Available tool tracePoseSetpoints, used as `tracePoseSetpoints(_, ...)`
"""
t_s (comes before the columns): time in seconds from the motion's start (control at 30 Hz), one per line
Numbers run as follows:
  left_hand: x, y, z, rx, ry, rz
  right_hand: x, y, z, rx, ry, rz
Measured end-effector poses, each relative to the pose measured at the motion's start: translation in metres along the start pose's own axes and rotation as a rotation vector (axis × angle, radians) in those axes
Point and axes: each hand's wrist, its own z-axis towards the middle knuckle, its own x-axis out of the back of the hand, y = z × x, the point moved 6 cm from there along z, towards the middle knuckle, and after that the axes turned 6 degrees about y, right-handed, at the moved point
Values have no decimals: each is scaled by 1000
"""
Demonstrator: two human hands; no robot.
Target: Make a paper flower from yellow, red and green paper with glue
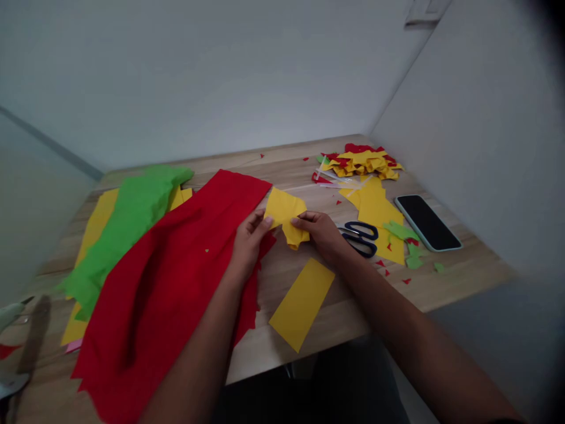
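Both hands are close together above the wooden table, sharing one small yellow piece of soft sheet, which is creased and partly folded over on itself. The left hand pinches its left edge between thumb and fingertips. The right hand is clamped on the bunched lower right corner, so the piece hangs lifted between the two of them.

Under the left hand and forearm a large red sheet with ragged edges spreads away to the left. Beyond that lies a rumpled bright green sheet, on top of a flat yellow one.

Just nearer than the hands, between the forearms, a flat yellow rectangular strip lies slantwise near the table's edge. Right beside the right hand's knuckles sits a pair of dark-handled scissors, resting partly on another yellow offcut, with green scraps around it. Further right lies a dark-screened phone. Well beyond the right hand, by the wall, is a heap of yellow and red cut pieces.
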Motion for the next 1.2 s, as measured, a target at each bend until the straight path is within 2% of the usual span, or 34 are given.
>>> tracePoseSetpoints(0.1,-2,-7,-1,41,-38,62,-1,-1,-1,2,-2,-13)
tracePoseSetpoints(0.33,4,-3,4,16,15,-162,0,-1,-1,8,-3,-30)
tracePoseSetpoints(0.6,7,-5,6,33,57,-111,-7,-4,-6,14,-78,-127)
tracePoseSetpoints(0.73,12,-1,7,-49,145,-86,-4,-3,-3,54,-57,-174)
tracePoseSetpoints(0.87,15,15,1,-229,200,43,-5,0,-2,77,-93,-198)
tracePoseSetpoints(0.93,12,20,-2,-297,173,165,-6,1,-2,73,-98,-197)
tracePoseSetpoints(1.03,6,16,-3,-280,79,312,-6,-2,-4,74,-94,-180)
tracePoseSetpoints(1.2,2,14,-3,-295,26,361,-8,-4,-5,89,-121,-181)
